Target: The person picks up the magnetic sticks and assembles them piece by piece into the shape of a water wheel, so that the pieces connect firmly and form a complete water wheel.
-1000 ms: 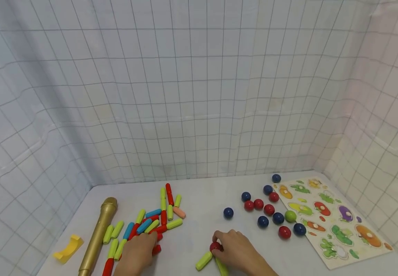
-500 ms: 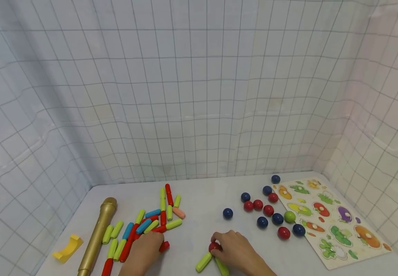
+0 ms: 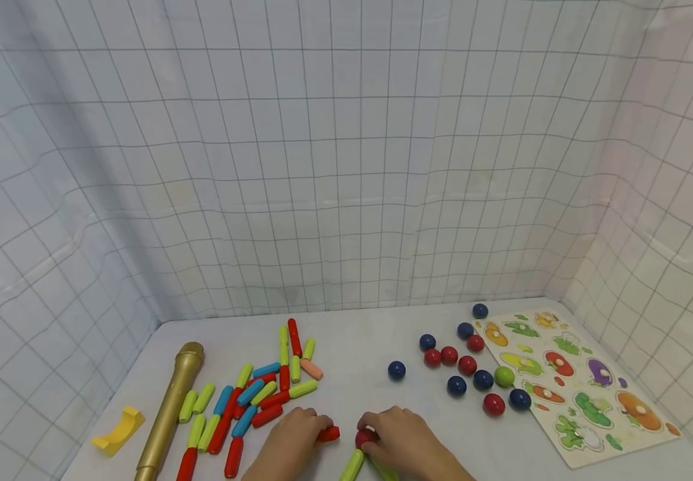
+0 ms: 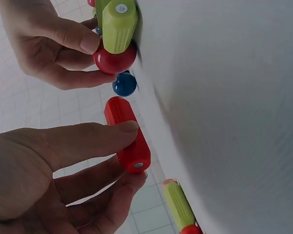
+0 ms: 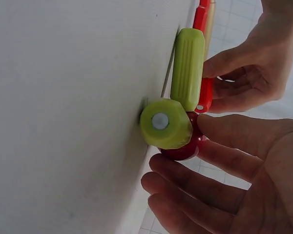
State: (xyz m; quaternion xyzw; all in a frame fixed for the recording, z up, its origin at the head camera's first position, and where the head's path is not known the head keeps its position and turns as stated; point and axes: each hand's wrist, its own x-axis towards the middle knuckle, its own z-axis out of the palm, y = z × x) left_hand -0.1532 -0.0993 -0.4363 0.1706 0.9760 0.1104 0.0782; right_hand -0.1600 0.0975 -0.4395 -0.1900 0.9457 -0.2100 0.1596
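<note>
My left hand (image 3: 291, 441) pinches a red magnetic stick (image 4: 121, 114) between thumb and fingers, a metal disc showing at its end. With thumb and fingertips, my right hand (image 3: 405, 437) grips a red ball (image 3: 366, 438) on the table. One green magnetic stick (image 3: 352, 465) touches the ball on its near side. A second green magnetic stick (image 5: 167, 124) meets the same ball, seen nearly end-on in the right wrist view. In the left wrist view a gap separates the red stick from the ball.
Loose red, green and blue sticks (image 3: 244, 421) lie left, one orange stick (image 3: 311, 369) among them. A gold microphone (image 3: 172, 407) and yellow curved piece (image 3: 119, 432) stand further left. Blue, red and green balls (image 3: 483, 380) lie right, beside a vegetable puzzle board (image 3: 569, 427).
My left hand has left the stick pile and moved right with a red stick, coming close to the right hand. The right hand and its ball have shifted slightly left and nearer.
</note>
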